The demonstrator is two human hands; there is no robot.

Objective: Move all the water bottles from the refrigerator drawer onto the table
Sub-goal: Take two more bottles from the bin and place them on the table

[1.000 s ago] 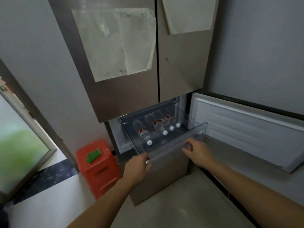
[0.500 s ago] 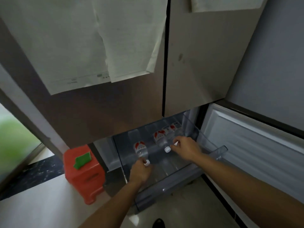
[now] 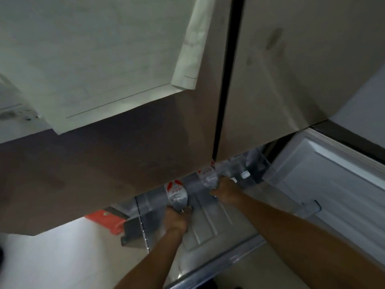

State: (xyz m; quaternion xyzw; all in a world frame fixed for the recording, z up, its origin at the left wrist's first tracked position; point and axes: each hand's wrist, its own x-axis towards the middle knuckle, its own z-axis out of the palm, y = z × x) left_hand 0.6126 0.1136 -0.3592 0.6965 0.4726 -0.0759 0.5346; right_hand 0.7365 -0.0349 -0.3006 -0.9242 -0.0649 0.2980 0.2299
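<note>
Two hands are seen, both reaching into the one clear plastic drawer (image 3: 210, 228) that is pulled out at 6 o'clock of the frame. The left hand (image 3: 177, 219) is curled round the cap end of the first water bottle (image 3: 176, 193), which is laid on its side on the drawer floor with its neck toward the viewer. At 2 o'clock from it, the right hand (image 3: 226, 191) is closed round the neck end of the second water bottle (image 3: 208, 177), laid the same way; its cap is hidden by the fingers. A third bottle (image 3: 245, 175) is made out just beyond the right hand at 1 o'clock, shown mainly by its white cap, untouched. Three bottles are thus counted; whether more lie further back cannot be told, since the drawer's rear is covered by the doors above. Each held bottle is seen as clear ribbed plastic with a white label marked in red. One red stool (image 3: 104, 220) is glimpsed on the pale floor (image 3: 62, 257) at 9 o'clock from the left hand. One white-lined lower door (image 3: 333, 174) is swung open at 4 o'clock. Farthest, two brown upper doors are shut, the left upper door (image 3: 145, 153) and the right upper door (image 3: 281, 69), and two overlapping paper sheets (image 3: 93, 59) are stuck on the left one
</note>
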